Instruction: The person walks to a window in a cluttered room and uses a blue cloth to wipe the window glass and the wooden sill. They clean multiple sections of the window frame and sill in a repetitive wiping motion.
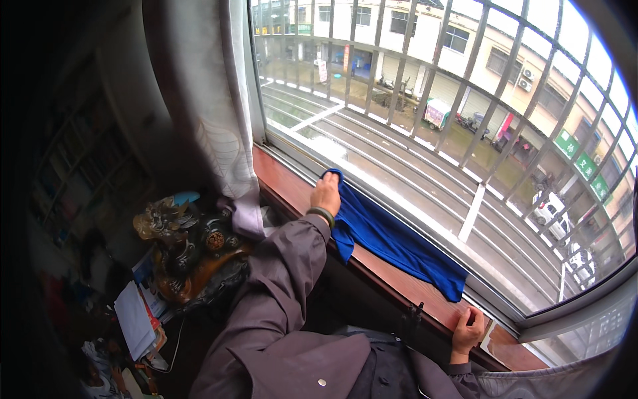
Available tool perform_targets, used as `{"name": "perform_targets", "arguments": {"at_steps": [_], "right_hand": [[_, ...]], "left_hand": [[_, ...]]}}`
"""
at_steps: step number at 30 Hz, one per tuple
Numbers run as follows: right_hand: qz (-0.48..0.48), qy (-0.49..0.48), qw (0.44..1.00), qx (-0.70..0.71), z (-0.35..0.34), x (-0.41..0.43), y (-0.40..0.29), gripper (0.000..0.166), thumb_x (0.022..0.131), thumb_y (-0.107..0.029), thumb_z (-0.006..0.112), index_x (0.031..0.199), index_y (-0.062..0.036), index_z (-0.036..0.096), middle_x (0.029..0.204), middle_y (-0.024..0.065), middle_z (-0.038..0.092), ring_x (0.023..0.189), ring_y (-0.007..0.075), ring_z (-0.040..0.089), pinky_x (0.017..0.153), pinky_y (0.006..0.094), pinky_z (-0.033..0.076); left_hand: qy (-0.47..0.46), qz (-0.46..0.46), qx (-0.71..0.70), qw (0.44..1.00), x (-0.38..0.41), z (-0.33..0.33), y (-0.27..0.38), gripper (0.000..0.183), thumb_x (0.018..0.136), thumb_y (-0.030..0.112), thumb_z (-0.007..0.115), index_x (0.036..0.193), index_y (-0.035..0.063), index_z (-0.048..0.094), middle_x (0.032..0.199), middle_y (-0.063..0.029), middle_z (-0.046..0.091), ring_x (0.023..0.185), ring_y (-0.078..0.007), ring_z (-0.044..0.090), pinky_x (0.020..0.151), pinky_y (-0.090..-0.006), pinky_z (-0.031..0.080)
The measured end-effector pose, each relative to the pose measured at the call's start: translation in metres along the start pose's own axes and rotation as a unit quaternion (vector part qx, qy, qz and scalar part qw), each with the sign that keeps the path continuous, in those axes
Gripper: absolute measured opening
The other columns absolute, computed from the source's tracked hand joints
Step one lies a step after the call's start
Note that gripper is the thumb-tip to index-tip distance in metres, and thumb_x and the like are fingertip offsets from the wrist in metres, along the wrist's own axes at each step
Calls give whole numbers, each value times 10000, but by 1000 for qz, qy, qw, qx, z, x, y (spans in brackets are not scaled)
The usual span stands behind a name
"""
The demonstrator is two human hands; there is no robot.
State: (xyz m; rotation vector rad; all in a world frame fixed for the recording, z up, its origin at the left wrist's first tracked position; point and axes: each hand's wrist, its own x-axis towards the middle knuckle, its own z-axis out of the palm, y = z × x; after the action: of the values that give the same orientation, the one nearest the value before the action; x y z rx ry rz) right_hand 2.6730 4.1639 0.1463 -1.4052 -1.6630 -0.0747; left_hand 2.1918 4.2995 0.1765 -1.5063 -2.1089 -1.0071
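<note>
My left hand (326,194), with a bangle at the wrist, holds one end of a blue cloth (398,249). Its fingers press that end against the window frame's lower track (299,167). From there the cloth trails along the reddish-brown wooden windowsill (381,277), with one corner hanging over the inner edge. My right hand (467,331) rests near the sill's right part, past the cloth's far end. Its fingers are curled in a loose fist, and I see nothing in them.
Beyond the glass stand metal security bars (433,85) above a street. A pale curtain (219,124) hangs at left. Below it are a glossy carved dragon-like ornament (199,249) and stacked papers (134,319). A sheer curtain (548,381) lies at lower right.
</note>
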Motion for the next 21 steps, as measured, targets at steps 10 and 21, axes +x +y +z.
{"name": "perform_targets", "arguments": {"at_steps": [10,21], "right_hand": [[31,-17,999,-20,2,1,-3,107,879,-105,602,923,-14,639,853,131,642,782,289,615,727,361,487],[36,-9,999,-34,4,0,-6,115,885,-111,598,932,-13,639,862,132,646,787,275,619,726,348,488]], "left_hand": [[26,137,12,990,-18,15,1,215,880,120,481,1064,124,591,1025,-61,580,885,-264,591,716,-376,525],[-52,139,-9,989,-19,17,4,290,846,80,483,1106,72,611,1262,-105,582,906,-302,609,767,-428,505]]}}
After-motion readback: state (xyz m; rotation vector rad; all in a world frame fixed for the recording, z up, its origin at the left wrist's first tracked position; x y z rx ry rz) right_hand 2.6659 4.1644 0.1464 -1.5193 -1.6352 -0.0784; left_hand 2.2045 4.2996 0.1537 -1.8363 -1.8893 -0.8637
